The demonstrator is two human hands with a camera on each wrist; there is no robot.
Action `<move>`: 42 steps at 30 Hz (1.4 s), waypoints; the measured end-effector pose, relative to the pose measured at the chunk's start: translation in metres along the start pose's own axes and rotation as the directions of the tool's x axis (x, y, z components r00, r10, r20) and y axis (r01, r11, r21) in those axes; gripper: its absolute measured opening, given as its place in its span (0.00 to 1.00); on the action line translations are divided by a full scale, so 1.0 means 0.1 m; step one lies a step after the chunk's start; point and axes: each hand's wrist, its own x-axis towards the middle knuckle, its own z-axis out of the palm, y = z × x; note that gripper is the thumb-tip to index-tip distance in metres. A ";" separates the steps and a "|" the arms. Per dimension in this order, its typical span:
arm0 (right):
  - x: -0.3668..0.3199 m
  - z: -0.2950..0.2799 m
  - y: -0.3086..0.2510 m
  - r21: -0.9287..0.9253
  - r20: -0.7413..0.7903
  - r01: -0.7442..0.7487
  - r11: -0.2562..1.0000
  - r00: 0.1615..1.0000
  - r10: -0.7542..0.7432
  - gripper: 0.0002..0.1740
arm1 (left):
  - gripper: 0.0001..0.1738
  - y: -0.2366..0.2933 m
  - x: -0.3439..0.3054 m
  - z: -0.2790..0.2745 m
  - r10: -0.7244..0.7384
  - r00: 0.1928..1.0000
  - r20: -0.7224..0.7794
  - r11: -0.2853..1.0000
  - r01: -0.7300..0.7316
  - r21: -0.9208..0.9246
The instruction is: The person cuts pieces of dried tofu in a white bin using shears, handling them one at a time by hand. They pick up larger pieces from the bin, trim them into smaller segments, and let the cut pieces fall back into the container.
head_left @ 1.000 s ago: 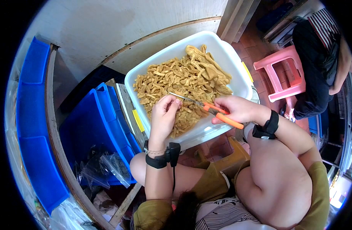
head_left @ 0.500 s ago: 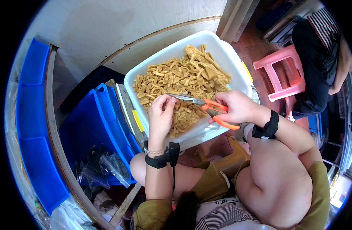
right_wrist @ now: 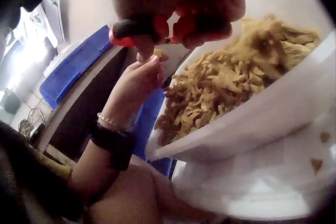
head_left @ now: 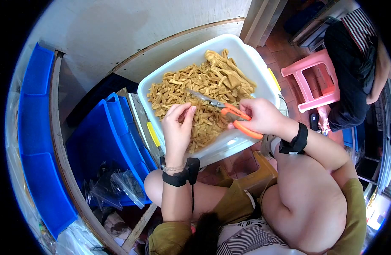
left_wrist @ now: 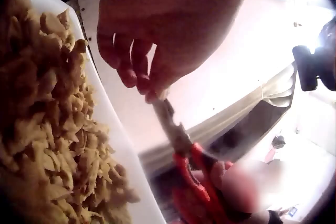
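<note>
The white tub (head_left: 258, 63) sits at the upper centre of the head view, heaped with tan strips (head_left: 204, 83). Both hands are over its near side. The left hand (head_left: 177, 129) comes up from the lower middle of the frame. Its fingers (left_wrist: 128, 71) are curled together and pinch a small tan piece (right_wrist: 157, 52), held just above the heap. To its right, the right hand (head_left: 260, 117) has its fingers wrapped tightly round the orange handles of the scissors (head_left: 229, 111). The metal blades run up and left across the strips. In the left wrist view the blade tip reaches the left fingertips, and the pinched piece lies right at that meeting point. Whether the blades are parted cannot be told. Blue crates (head_left: 106, 136) stand at the left of the tub, and a pink stool (head_left: 310, 80) is at the upper right.
</note>
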 end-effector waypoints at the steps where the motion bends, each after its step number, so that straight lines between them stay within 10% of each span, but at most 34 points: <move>1: 0.01 0.01 0.03 0.025 -0.043 -0.004 1.000 0.999 0.005 0.32 | 0.09 0.05 0.01 -0.02 -0.007 1.000 -0.008 0.997 0.006 -0.074; 18: 0.03 0.02 0.06 0.093 -0.075 0.020 0.995 0.997 -0.013 0.31 | 0.11 0.17 -0.01 -0.06 0.105 0.992 -0.065 0.975 -0.116 -0.189; 42: 0.08 -0.07 0.25 0.244 -0.180 -0.067 0.967 0.977 0.113 0.27 | 0.09 0.01 -0.01 0.02 -0.157 0.987 0.019 0.937 0.155 -0.312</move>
